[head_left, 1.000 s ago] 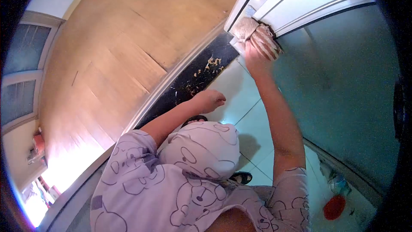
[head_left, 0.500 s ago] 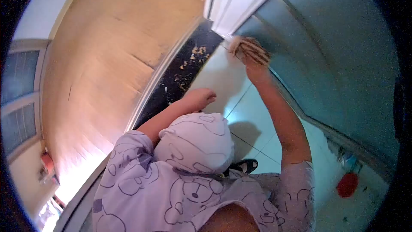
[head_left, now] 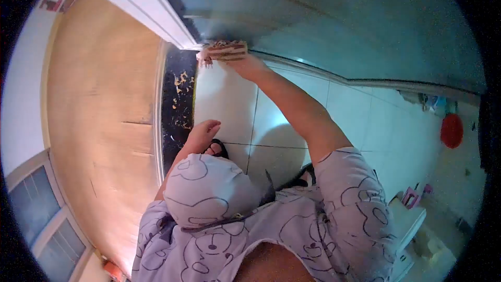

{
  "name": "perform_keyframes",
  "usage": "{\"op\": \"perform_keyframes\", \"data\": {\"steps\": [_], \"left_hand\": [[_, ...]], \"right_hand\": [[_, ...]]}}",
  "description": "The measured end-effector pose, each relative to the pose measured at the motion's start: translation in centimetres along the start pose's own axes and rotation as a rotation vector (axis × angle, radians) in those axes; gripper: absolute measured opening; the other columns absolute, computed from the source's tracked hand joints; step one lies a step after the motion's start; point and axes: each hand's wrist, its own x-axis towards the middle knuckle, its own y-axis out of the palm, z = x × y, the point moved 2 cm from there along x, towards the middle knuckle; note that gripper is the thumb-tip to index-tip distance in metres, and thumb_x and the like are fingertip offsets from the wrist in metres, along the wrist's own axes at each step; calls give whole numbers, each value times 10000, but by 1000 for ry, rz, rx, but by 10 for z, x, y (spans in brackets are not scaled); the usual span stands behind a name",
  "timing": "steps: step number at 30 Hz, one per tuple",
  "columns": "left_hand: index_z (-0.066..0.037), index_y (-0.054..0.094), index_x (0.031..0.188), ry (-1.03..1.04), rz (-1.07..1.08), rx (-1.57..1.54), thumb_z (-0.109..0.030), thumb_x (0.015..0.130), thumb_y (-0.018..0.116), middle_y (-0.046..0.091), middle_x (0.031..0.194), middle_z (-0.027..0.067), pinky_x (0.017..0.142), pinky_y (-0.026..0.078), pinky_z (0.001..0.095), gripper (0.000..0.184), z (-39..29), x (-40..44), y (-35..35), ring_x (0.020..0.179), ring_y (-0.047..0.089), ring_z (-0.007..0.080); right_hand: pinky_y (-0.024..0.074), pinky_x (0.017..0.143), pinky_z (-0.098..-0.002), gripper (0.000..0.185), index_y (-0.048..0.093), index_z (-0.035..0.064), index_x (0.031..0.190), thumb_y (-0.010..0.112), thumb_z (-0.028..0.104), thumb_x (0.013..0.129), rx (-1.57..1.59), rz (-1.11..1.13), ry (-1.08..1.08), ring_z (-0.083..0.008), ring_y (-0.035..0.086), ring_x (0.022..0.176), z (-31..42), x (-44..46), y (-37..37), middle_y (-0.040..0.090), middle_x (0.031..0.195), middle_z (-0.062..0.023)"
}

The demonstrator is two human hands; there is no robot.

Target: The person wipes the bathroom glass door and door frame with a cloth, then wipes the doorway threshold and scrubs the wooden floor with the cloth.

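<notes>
My right hand (head_left: 244,66) is closed on a brown-and-white striped cloth (head_left: 223,51). The cloth is pressed low against the corner where a white frame (head_left: 180,26) meets a glossy teal panel (head_left: 292,26), just above the tiled floor (head_left: 224,94). Most of those fingers are hidden behind the cloth. In front of my knee, my left hand (head_left: 204,133) hovers over the floor beside the dark threshold strip (head_left: 176,96). It holds nothing, and its fingers are loosely extended. My foot in a dark sandal (head_left: 219,149) shows just past that hand.
Left of the worn black threshold lies a wood-patterned floor (head_left: 99,83), with a windowed door (head_left: 47,214) at lower left. A red round object (head_left: 452,130) hangs on the right. White furniture with a pink item (head_left: 411,197) stands at lower right.
The view has swung to the right, so the panel now crosses the top. My right hand stays on the cloth at the frame's lower corner. My left hand remains low by my knee.
</notes>
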Motion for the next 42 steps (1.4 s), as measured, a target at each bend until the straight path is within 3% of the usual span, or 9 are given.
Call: {"op": "perform_keyframes", "data": {"steps": [4, 6, 21, 28, 31, 34, 36, 38, 42], "left_hand": [[-25, 600, 1101, -33, 33, -105, -207, 886, 566, 647, 1014, 161, 805, 482, 325, 284, 0, 6, 11, 932, 625, 240], [-37, 602, 1104, -44, 48, -110, -198, 877, 569, 642, 1016, 170, 794, 480, 323, 280, -4, 7, 11, 915, 623, 250], [-50, 329, 1364, 579, -955, 349, -171, 808, 660, 367, 1309, 209, 935, 384, 400, 658, -137, 35, -123, 1139, 436, 330], [-58, 107, 1434, 432, -1154, 219, -254, 791, 723, 212, 1389, 226, 968, 365, 433, 911, -153, 53, -159, 1218, 373, 316], [-49, 23, 1443, 418, -1069, 179, -199, 800, 714, 18, 1489, 206, 1034, 299, 455, 955, -159, 61, -165, 1297, 292, 336], [-60, -24, 1442, 458, -1032, 56, -146, 813, 695, 19, 1496, 205, 1067, 245, 457, 959, -159, 68, -164, 1344, 227, 309], [-67, -39, 1441, 441, -1022, 87, -130, 817, 688, 16, 1500, 200, 1077, 222, 458, 960, -158, 69, -165, 1356, 201, 293], [-74, -53, 1440, 425, -1007, 114, -115, 820, 681, 13, 1503, 194, 1087, 198, 458, 963, -155, 67, -164, 1367, 176, 277], [-5, -57, 1430, 426, -960, 94, -188, 833, 668, -62, 1479, 277, 1079, 212, 341, 957, -154, 68, -166, 1373, 194, 277]], "right_hand": [[414, 975, -320, 296, 536, 152, 1166, 477, 287, 909, 1064, 162, 504, -221, 500, 1140, -11, -66, 1, 556, 1197, -28], [402, 990, -344, 285, 550, 159, 1149, 454, 297, 919, 137, 7, 202, -219, 473, 1180, -48, -91, -57, 545, 1229, -21], [368, 927, -496, 256, 572, -10, 1013, 562, 69, 770, 406, 310, 783, -355, 486, 1091, -64, -296, -68, 557, 1129, -161], [463, 835, -437, 328, 487, -54, 1106, 586, 71, 818, 383, -702, 2012, -328, 559, 951, -63, -322, -33, 542, 1091, -139], [489, 844, -382, 338, 452, 39, 1181, 519, 159, 873, 1606, -1690, 1953, -268, 544, 999, -68, -337, -7, 509, 1148, -104], [466, 880, -407, 281, 475, 68, 1147, 463, 174, 887, 1453, -1704, 2291, -257, 540, 987, -87, -308, -5, 491, 1151, -95], [438, 914, -424, 342, 470, 43, 1190, 423, 220, 900, 1002, -1059, 1776, -260, 520, 1046, -26, -383, 164, 494, 1167, -97], [441, 858, -420, 282, 480, 61, 1117, 421, 227, 898, 1551, -1815, 2274, -248, 516, 977, -59, -273, 51, 504, 1105, -86], [445, 747, -412, 187, 500, 97, 972, 415, 243, 892, 1946, -2050, 2330, -224, 509, 839, -25, -139, 28, 525, 982, -64]]}}
